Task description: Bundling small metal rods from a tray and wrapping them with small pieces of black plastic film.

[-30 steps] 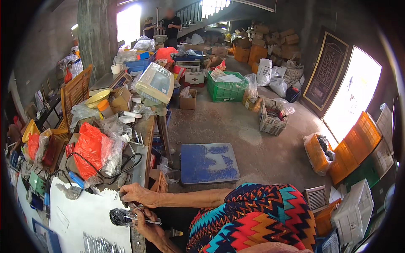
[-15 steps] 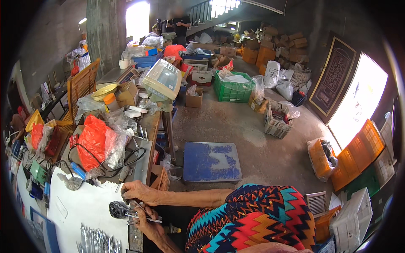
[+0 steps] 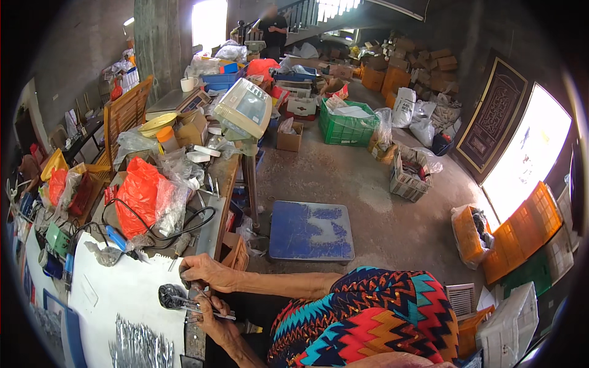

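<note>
My left hand, the lower of the two, is closed around several thin silvery metal pieces, whose left ends reach a round black wad. My right hand is just above, its fingers bent and pinched together over the edge of the white sheet. Whatever those fingertips hold is hidden. The wad looks dark and shiny, and its exact kind cannot be told. Many more slim silvery pieces lie side by side on the sheet below.
A black cable, a red plastic bag and a blue-handled tool crowd the bench beyond. A blue-topped platform stands on the floor to the right. Farther off are a green crate and a standing person.
The view has shifted slightly, so the background sits a little more to the right. Both hands remain beside the black wad, with the metal pieces in my left hand.
</note>
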A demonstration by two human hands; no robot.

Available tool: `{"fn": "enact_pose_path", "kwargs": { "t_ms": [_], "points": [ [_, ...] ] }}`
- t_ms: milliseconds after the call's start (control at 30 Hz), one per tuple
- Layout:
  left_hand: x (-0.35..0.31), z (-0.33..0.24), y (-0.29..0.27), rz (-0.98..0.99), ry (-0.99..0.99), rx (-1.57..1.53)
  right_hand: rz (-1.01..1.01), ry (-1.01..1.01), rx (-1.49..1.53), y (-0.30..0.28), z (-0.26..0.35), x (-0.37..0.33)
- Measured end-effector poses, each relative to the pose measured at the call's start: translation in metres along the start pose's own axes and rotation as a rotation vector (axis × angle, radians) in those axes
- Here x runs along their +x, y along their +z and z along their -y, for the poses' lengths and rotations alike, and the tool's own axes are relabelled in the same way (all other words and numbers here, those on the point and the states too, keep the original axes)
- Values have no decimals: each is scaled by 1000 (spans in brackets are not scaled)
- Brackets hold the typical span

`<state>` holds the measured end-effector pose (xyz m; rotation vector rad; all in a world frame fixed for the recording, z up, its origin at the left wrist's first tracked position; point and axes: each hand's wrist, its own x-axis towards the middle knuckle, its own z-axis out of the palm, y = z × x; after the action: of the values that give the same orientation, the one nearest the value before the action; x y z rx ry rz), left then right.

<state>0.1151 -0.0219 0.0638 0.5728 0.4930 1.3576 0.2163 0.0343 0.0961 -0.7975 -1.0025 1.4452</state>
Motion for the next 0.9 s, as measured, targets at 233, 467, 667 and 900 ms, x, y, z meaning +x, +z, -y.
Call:
{"fn": "enact_pose_path", "kwargs": {
  "t_ms": [233,467,667,900],
  "points": [
    [-1,-5,1,-22,21,36,58,-26,24,0,-4,0],
    [-4,-5,6,-67,51,48,86,-15,16,-1,-4,-1],
    [-7,-6,9,-75,59,21,101,-28,5,-2,-6,-1],
    [-7,-10,2,-63,70,62,96,33,126,5,0,-6]
  ]
}}
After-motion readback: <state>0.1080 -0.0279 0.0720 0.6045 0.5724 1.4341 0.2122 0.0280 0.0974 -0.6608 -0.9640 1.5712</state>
